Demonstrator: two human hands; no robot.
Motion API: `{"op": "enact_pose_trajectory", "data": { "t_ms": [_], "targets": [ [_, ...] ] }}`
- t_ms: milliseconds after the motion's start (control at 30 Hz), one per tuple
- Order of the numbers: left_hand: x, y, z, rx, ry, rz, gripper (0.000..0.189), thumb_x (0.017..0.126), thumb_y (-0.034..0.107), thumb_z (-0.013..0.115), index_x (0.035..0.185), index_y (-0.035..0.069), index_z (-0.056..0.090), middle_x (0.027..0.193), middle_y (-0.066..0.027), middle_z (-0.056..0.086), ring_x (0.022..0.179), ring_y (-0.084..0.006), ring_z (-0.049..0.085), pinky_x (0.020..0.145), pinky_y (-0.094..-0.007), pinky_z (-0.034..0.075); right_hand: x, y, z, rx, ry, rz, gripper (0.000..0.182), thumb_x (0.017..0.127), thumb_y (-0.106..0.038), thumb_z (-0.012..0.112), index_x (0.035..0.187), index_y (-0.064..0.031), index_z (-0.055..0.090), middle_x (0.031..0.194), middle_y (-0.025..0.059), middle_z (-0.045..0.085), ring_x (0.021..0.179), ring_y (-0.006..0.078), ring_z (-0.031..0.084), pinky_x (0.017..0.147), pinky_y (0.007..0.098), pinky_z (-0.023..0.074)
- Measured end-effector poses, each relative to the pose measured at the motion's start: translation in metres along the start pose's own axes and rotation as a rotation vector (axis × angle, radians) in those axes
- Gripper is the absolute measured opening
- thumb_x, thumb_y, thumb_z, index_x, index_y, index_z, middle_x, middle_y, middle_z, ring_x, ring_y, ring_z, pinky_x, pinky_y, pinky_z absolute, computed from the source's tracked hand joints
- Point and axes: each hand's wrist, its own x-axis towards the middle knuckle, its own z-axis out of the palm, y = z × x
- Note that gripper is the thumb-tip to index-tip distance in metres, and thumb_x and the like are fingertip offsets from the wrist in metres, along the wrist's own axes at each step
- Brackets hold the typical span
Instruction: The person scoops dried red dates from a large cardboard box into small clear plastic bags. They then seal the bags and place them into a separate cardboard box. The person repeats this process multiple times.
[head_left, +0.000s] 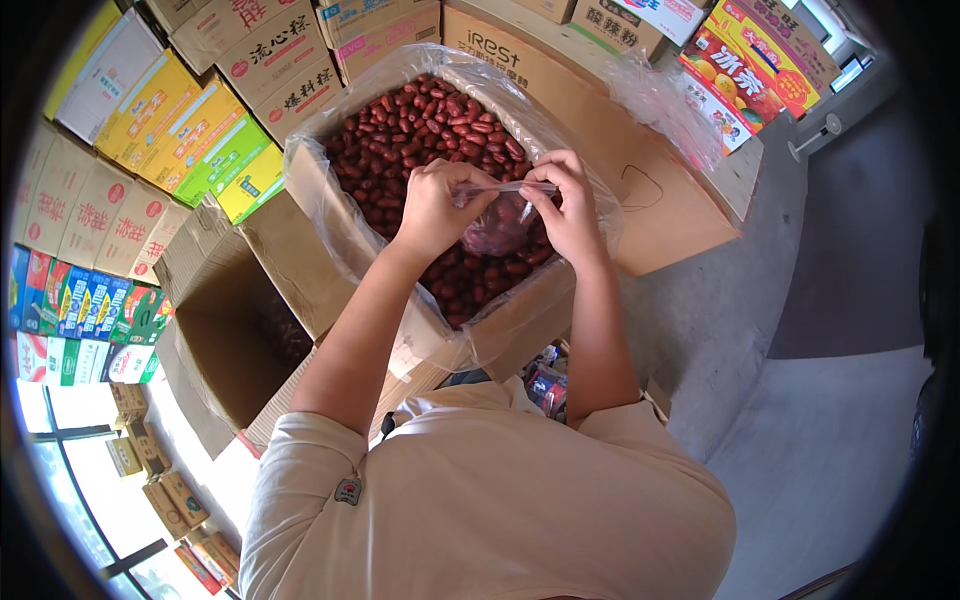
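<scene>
A cardboard box (319, 201) lined with clear plastic film holds a heap of dried red jujubes (397, 127). Over the heap, my left hand (446, 199) pinches one side of the top edge of a small clear plastic bag (495, 225). The other side of that edge is between the thumb and fingers of my right hand (566, 202). Dark red fruit shows through the bag, which hangs just above or against the jujubes; I cannot tell whether it touches them.
An open carton (217, 345) with dark contents stands at the left. A large flat carton (660, 202) lies beyond the jujube box, with loose clear plastic bags (660, 105) on the surface at its right. Stacked cartons (289, 45) line the back and left.
</scene>
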Motion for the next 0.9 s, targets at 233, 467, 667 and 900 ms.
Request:
{"op": "enact_pose_trajectory", "data": {
  "t_ms": [233,467,667,900],
  "targets": [
    [-0.003,-0.005,-0.005,0.009,-0.043,-0.054,0.009,0.068,0.009,0.076,0.073,0.008,0.069,0.071,-0.0028,0.067,0.068,-0.0198,0.061,0.064,-0.0319,0.047,0.001,-0.009,-0.006,-0.028,-0.003,0.017,0.012,0.075,-0.008,0.073,0.081,-0.0042,0.064,0.097,0.0084,0.051,0.093,0.0260,0.056,0.082,0.0347,0.0449],
    [-0.004,-0.006,-0.005,0.042,-0.040,-0.045,0.010,0.070,0.014,0.076,0.075,0.010,0.069,0.074,-0.0006,0.067,0.073,-0.0193,0.061,0.072,-0.0334,0.043,0.009,-0.019,0.001,-0.222,-0.023,-0.059,0.013,0.071,-0.008,0.075,0.076,-0.0065,0.063,0.092,0.0045,0.053,0.092,0.0265,0.056,0.078,0.0389,0.0448],
    [-0.006,-0.008,-0.014,0.099,-0.055,-0.017,0.012,0.071,0.004,0.075,0.080,0.002,0.068,0.079,-0.0077,0.069,0.074,-0.0222,0.062,0.070,-0.0318,0.050,0.008,-0.020,-0.002,-0.285,-0.014,-0.046,0.013,0.071,-0.010,0.075,0.077,-0.0080,0.064,0.094,0.0036,0.053,0.092,0.0267,0.055,0.080,0.0402,0.0440],
    [-0.005,-0.006,-0.014,0.120,-0.045,0.020,0.011,0.071,0.005,0.075,0.079,0.003,0.068,0.079,-0.0068,0.069,0.074,-0.0215,0.062,0.069,-0.0315,0.049,0.014,-0.028,0.008,-0.384,-0.089,-0.076,0.012,0.072,-0.012,0.075,0.078,-0.0095,0.064,0.096,0.0027,0.053,0.095,0.0270,0.055,0.081,0.0416,0.0433]
  ]
}}
